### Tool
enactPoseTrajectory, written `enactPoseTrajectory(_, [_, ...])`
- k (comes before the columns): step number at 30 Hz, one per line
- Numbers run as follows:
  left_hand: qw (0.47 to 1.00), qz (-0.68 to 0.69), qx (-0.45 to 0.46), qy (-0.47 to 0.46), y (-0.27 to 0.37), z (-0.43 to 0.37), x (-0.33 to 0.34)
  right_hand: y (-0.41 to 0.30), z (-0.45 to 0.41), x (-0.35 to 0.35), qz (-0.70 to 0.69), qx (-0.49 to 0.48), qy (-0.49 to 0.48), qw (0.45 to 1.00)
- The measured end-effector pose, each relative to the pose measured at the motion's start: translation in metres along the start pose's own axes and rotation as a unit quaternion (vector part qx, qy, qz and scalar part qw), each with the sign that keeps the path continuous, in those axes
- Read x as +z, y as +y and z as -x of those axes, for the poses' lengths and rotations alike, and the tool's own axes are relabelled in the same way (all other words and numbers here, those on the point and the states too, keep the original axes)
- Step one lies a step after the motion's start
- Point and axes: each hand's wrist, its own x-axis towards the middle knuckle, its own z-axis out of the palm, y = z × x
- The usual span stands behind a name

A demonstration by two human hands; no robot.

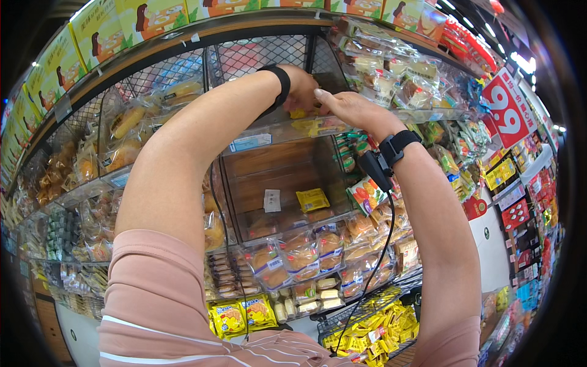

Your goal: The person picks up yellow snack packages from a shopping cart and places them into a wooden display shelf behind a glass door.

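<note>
My left hand (300,85), with a black strap at its wrist, reaches into an upper shelf compartment backed by black wire mesh. My right hand (351,106) meets it there, thumb towards the left hand. Most fingers of both hands are hidden, so any grip does not show. Just under the left hand a small yellow packet (297,113) shows, and more yellow lies behind the clear shelf lip (275,131). In the compartment below, a single yellow packet (313,200) lies near a white paper card (272,200).
A wire basket (331,325) filled with yellow packets (383,331) stands low in front of me. Bagged breads (128,121) fill the shelves to the left, wrapped cakes (373,82) the upper right. A black cable (387,234) hangs from my right wrist device.
</note>
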Motion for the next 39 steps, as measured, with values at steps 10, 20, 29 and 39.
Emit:
enactPoseTrajectory(10, [0.996, 0.080, 0.030, 0.002, -0.009, 0.010, -0.005, 0.004, -0.010, 0.008, -0.063, 0.034, -0.002, 0.997])
enactPoseTrajectory(20, [0.997, 0.037, 0.064, 0.008, -0.012, 0.000, 0.000, 0.002, -0.015, 0.000, 0.027, 0.023, -0.042, 0.999])
enactPoseTrajectory(29, [0.997, 0.067, 0.009, 0.045, -0.011, 0.004, -0.007, 0.005, -0.014, 0.005, -0.044, -0.019, 0.017, 0.999])
enactPoseTrajectory(39, [0.986, 0.145, 0.003, 0.082, -0.010, 0.043, -0.020, -0.005, -0.010, 0.009, 0.067, -0.048, 0.020, 0.996])
